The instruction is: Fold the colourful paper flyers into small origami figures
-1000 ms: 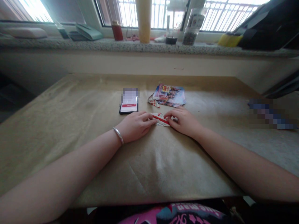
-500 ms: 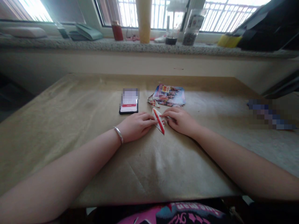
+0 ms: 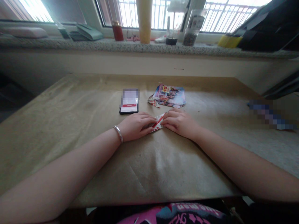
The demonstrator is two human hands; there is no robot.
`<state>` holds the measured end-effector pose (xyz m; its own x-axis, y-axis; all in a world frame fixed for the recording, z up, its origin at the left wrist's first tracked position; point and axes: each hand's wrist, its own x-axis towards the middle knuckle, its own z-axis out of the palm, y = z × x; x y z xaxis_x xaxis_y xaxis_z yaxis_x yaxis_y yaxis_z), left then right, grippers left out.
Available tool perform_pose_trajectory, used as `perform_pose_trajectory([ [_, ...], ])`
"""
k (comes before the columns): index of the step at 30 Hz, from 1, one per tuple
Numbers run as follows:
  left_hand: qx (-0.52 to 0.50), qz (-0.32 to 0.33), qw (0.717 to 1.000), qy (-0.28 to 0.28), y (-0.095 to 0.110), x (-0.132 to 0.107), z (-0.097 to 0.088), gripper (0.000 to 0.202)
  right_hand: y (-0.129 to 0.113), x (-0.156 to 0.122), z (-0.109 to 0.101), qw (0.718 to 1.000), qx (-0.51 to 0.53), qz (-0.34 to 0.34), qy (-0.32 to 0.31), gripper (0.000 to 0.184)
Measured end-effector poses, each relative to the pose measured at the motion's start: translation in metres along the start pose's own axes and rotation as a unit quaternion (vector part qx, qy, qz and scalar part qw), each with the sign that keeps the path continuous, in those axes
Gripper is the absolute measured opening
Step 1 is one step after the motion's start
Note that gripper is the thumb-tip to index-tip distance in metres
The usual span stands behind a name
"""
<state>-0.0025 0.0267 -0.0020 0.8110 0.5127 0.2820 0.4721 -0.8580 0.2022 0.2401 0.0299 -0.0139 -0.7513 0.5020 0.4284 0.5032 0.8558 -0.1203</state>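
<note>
Between my hands is a small folded piece of paper (image 3: pixel 158 122), white with red stripes and red print, just above the table covering. My left hand (image 3: pixel 139 126), with a silver bangle at the wrist, pinches its left end between thumb and fingers. At its right end, my right hand (image 3: pixel 178 123) grips it with the fingertips. The fingers cover both ends of the paper. Just beyond my hands lie a small folded paper scrap (image 3: pixel 154 103) and a stack of colourful printed leaflets (image 3: pixel 171 95).
A phone (image 3: pixel 129 107) with a lit, partly blurred screen lies left of the leaflets. The table (image 3: pixel 98 161) has a tan covering. Along the windowsill (image 3: pixel 130 46) stand a red jar (image 3: pixel 117 31), a yellow cylinder (image 3: pixel 144 25) and clear containers. A pixelated object (image 3: pixel 271 115) lies far right.
The folded paper has turned, its long side now slanting up to the right rather than down. My right fingers have closed on its right end, and my left grip has shifted along it.
</note>
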Motion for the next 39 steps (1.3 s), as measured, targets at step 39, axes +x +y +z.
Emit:
perform_pose_trajectory([
  [39, 0.169, 0.022, 0.985, 0.027, 0.009, 0.003, 0.005, 0.022, -0.013, 0.004, 0.005, 0.999, -0.023, -0.001, -0.027, 0.027],
])
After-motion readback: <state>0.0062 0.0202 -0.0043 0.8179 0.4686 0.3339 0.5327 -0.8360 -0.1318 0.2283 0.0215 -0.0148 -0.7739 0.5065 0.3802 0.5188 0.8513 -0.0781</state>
